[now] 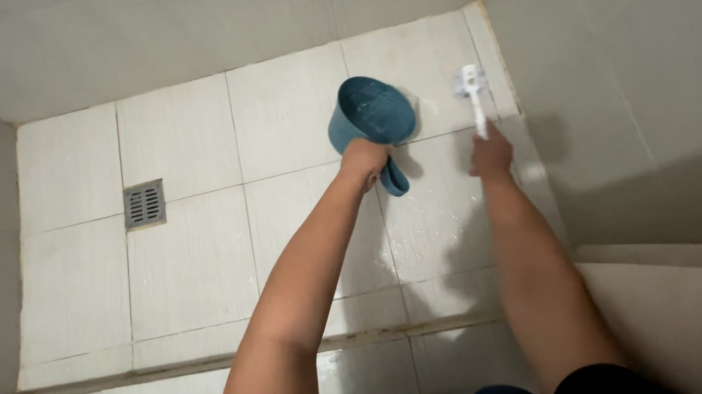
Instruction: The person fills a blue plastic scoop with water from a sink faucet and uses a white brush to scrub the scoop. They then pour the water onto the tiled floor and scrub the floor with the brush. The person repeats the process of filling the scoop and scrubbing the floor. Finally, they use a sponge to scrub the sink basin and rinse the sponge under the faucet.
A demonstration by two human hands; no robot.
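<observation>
Left hand (pixel 361 159): clenched on the handle of a blue jug (pixel 371 113), tilted with its mouth toward the camera over the floor tiles (pixel 197 262); handle partly hidden by the fingers. Right hand (pixel 490 154): grasping a white brush (pixel 473 95), head down near the wall (pixel 639 51) corner; bristles too small to make out. Floor drain (pixel 144 203): well apart, left. Step (pixel 166 371): below the arms, partly covered by them.

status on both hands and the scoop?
Left hand grips blue scoop by its handle, tilted. Right hand holds white brush, head on wet floor tile. Nothing blocking.
</observation>
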